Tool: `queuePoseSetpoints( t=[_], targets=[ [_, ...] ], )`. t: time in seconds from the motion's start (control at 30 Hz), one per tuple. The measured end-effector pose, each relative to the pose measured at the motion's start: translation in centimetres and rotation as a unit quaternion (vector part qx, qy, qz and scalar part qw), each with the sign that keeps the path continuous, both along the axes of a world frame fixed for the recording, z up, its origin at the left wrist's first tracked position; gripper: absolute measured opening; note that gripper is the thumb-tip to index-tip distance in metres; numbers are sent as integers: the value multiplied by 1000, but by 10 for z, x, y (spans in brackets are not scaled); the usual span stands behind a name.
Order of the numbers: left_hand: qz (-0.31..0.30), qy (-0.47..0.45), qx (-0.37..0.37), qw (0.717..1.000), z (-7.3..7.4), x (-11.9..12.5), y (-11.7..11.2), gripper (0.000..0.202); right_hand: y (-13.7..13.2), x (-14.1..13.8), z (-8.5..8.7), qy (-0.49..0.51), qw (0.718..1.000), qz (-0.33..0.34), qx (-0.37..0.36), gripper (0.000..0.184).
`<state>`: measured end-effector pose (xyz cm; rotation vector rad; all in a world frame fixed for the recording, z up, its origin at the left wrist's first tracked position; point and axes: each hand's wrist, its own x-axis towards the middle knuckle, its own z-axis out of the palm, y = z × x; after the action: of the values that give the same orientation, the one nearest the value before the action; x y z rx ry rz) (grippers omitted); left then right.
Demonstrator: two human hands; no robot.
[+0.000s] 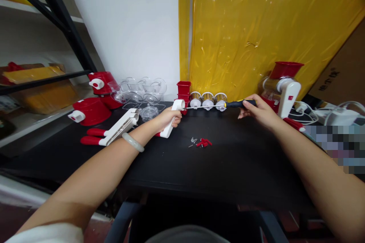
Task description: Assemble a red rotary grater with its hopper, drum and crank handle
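Note:
My left hand (168, 117) is wrapped round a white plastic handle part (173, 118) held upright over the black table (234, 163). My right hand (258, 112) grips a screwdriver (228, 104) by its black and yellow handle. Its thin shaft points left, with the tip at the top of the white part. A pale bangle sits on my left wrist. Small screws (193, 141) and little red plastic pieces (203, 142) lie on the table just in front of the hands.
Another white and red handle assembly (114, 131) lies to the left, beside red housings (91, 111) and clear plastic parts (142, 89). Three metal drums (207, 100) and red cups (183, 90) stand at the back. An assembled red and white grater (282, 83) stands at the right, with white cables beyond.

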<state>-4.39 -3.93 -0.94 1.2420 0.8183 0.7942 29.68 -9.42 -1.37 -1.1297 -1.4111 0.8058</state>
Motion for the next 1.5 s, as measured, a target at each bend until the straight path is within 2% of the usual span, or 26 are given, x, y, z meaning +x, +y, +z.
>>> queuePoseSetpoints(
  t=[0.37,0.8,0.93,1.03,1.13,1.27,1.5],
  targets=[
    [1,0,-3,1000,1,1,-1,24,2,7,-3,-137,989,-62,7,40],
    [4,4,-3,1000,-1,1,0,26,-3,5,3,-204,972,-115,-17,52],
    [8,7,-4,1000,-4,1,2,28,-1,4,2,-171,980,-105,-10,51],
    [8,8,-6,1000,-5,2,3,29,0,4,0,-65,996,-64,-10,40],
    [10,6,-7,1000,-4,2,3,28,-2,4,0,-1,1000,-9,-24,50],
    [14,3,-4,1000,-4,1,4,27,-6,3,2,-7,999,24,-25,50],
    [18,2,9,1000,-1,0,2,25,-4,1,1,-27,999,17,-37,49]
  ],
)
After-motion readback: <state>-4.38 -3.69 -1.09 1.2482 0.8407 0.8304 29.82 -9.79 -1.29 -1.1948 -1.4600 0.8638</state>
